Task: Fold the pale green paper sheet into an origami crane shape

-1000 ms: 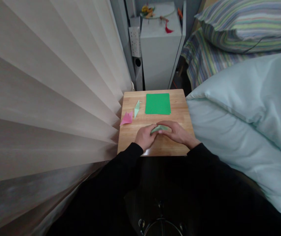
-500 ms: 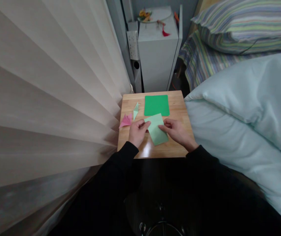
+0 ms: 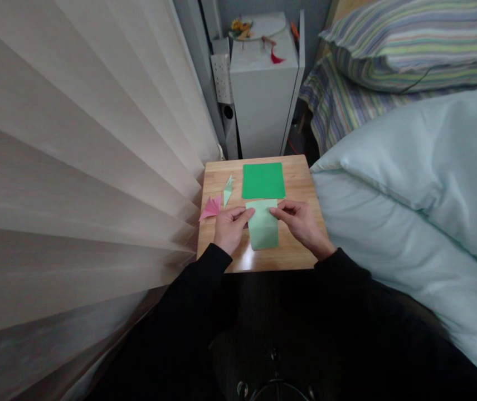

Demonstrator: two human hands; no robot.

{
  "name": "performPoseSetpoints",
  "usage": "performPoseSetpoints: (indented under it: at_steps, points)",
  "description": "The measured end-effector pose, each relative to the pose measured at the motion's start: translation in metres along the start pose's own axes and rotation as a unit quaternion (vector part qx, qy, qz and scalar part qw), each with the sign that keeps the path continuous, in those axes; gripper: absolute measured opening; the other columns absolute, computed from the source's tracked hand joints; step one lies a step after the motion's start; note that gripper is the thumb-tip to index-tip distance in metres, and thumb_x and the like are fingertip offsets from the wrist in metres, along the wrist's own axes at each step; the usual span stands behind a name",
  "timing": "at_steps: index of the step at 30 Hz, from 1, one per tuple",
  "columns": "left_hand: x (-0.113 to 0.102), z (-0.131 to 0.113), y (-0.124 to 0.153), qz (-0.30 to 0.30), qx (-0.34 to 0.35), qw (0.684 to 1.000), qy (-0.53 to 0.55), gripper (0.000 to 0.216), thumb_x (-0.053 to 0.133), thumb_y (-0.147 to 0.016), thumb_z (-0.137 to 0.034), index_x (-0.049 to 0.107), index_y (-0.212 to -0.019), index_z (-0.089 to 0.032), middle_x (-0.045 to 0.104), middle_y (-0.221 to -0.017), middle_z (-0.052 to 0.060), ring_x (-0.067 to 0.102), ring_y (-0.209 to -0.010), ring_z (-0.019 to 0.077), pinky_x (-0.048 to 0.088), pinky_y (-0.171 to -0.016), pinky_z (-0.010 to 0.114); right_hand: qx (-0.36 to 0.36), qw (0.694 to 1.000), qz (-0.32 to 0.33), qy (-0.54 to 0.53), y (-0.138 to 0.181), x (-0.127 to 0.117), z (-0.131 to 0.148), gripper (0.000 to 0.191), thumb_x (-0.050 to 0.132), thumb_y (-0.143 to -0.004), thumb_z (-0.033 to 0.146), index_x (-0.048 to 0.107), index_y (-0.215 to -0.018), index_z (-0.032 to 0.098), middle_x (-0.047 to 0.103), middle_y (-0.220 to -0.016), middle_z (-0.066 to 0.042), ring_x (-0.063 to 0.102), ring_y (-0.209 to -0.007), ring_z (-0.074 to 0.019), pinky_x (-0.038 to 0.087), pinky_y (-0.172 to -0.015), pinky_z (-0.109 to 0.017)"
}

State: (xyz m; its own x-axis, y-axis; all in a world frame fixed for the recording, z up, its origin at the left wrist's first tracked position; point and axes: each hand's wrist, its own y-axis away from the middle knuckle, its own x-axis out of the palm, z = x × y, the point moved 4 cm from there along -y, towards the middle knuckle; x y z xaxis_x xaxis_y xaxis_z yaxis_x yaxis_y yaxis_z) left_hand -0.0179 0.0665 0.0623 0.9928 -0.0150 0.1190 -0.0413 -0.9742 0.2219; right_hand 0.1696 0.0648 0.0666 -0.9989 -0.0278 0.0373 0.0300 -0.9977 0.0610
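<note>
A pale green sheet of paper (image 3: 263,229) is held up over the small wooden table, its top edge nearly level. My left hand (image 3: 230,227) pinches its upper left side between thumb and fingers. On the upper right side, my right hand (image 3: 299,221) grips the sheet the same way. Just beyond lies a bright green square of paper (image 3: 263,180), flat on the table. To the left of it rest a pale green folded paper piece (image 3: 228,192) and a pink folded paper piece (image 3: 210,208), the pink one near my left hand.
The wooden table (image 3: 297,172) stands between a pleated curtain (image 3: 96,139) on the left and a bed with a pale blue quilt (image 3: 409,184) on the right. Behind it is a white cabinet (image 3: 263,106) bearing a red tassel (image 3: 277,57) and small ornaments.
The pale green sheet has turned from a tilt to nearly straight, its lower end swinging left. Both hands still hold it. The camera view has shifted slightly.
</note>
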Motion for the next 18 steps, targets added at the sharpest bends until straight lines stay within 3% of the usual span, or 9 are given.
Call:
performPoseSetpoints:
  at_steps: [8, 18]
  points:
    - [0.0016, -0.0034, 0.002, 0.026, -0.011, 1.0, -0.003, 0.045, 0.086, -0.067, -0.06, 0.068, -0.067, -0.018, 0.067, -0.068, -0.001, 0.066, -0.068, 0.0153, 0.063, -0.079, 0.039, 0.012, 1.0, -0.001, 0.023, -0.002, -0.0033, -0.0023, 0.039, 0.083, -0.071, 0.056, 0.069, -0.065, 0.02, 0.064, -0.067, 0.001, 0.052, -0.065, -0.014, 0.041, -0.064, -0.031]
    - [0.0034, -0.0063, 0.005, 0.049, -0.018, 0.998, 0.019, 0.047, 0.088, -0.065, -0.06, 0.068, -0.066, -0.018, 0.067, -0.066, -0.001, 0.064, -0.063, 0.0139, 0.063, -0.073, 0.036, 0.018, 1.0, 0.003, 0.013, -0.0032, -0.0027, -0.0021, 0.039, 0.086, -0.068, 0.054, 0.068, -0.063, 0.02, 0.062, -0.065, 0.002, 0.05, -0.064, -0.0132, 0.041, -0.067, -0.031]
